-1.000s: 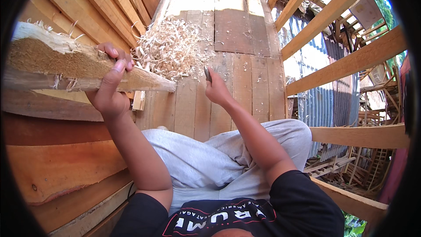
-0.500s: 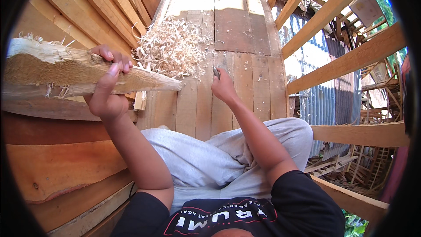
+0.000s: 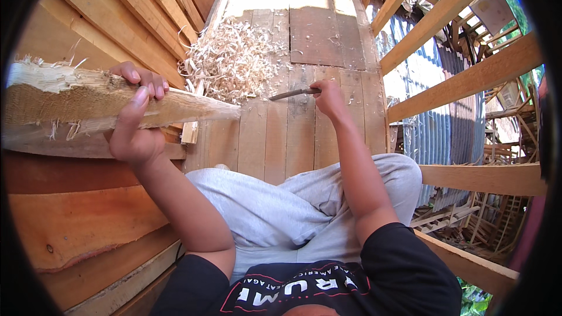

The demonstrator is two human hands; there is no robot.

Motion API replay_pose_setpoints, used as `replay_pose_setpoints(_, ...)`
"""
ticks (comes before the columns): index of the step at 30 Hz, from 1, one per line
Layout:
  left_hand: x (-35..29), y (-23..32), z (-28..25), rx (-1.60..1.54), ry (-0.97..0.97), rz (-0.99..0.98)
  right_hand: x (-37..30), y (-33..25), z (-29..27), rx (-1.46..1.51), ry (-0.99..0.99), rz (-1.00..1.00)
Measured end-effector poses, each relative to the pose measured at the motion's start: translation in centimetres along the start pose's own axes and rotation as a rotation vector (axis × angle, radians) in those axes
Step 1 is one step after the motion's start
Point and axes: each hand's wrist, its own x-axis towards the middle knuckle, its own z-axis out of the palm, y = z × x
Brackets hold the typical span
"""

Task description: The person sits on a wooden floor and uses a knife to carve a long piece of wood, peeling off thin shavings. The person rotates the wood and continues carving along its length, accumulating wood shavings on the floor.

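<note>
Left hand [image 3: 134, 136] grips tapered wood [image 3: 190, 106]; right hand [image 3: 330, 98], arm extended, clasps what seems a knife [image 3: 291, 93] pointing left.

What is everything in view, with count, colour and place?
Wood piece: one, tan, at left
Bladed tool: one, dark grey, centre
Floor planks: several, brown, centre
Shavings heap: one, cream, on floor planks
Boards: many, orange-brown, left side
Beams: several, tan, right side
Corrugated sheets: several, blue-grey, beyond the beams
Slats: many, brown, far right
Foliage: some, green, right edge
Trousers: one pair, grey, lower centre
Shirt: one, black, lower edge
Left hand: one, bare, gripping wood piece
Right hand: one, bare, gripping bladed tool
</note>
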Motion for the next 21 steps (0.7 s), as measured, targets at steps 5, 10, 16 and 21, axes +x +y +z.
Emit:
replay_pose_setpoints(5,0.1,-0.1,0.1,-0.007,-0.017,-0.009,0.9,1.5,-1.4,0.148,0.11,0.191)
replay_pose_setpoints(10,-0.2,0.0,-0.6,0.023,-0.008,0.007,0.5,3.1,-5.7,0.014,-0.393,0.119)
replay_pose_setpoints(16,0.1,-0.3,-0.2,-0.006,-0.022,0.006,0.4,5.0,-5.9,0.003,0.172,0.43)
replay_pose_setpoints(21,0.0,-0.1,-0.3,-0.006,-0.008,0.017,-0.5,5.8,-7.0,-0.202,-0.279,0.346)
